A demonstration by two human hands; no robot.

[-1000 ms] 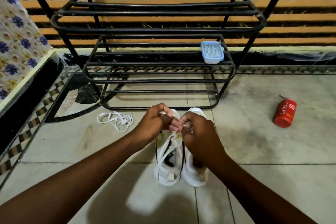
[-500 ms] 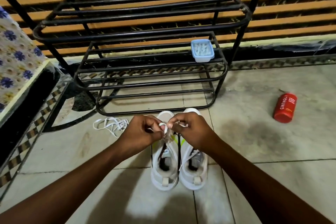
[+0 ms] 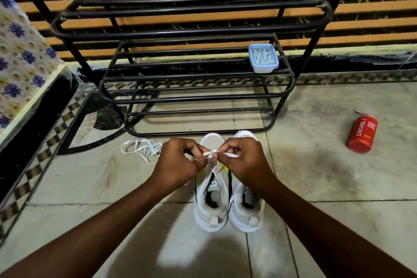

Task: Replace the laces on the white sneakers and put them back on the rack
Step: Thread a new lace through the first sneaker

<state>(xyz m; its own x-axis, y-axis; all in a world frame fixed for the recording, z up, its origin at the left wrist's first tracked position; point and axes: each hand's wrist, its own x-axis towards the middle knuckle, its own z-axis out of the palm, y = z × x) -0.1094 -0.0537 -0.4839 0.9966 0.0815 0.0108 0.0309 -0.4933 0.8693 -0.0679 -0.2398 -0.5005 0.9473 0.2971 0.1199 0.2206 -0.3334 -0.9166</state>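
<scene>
Two white sneakers stand side by side on the tiled floor, toes toward the rack: the left sneaker and the right sneaker. Over the left sneaker's tongue, my left hand and my right hand each pinch one end of its white lace, which is pulled taut between them. A loose white lace lies in a tangle on the floor left of my hands. The black metal shoe rack stands just beyond the sneakers.
A small blue-rimmed plastic box sits on the rack's middle shelf at the right. A red can lies on the floor to the right. A flower-patterned cloth covers a raised ledge at the left.
My hands have drawn apart slightly and pulled the lace tight above the left sneaker. The view has tilted, so both sneakers' openings show more fully.
</scene>
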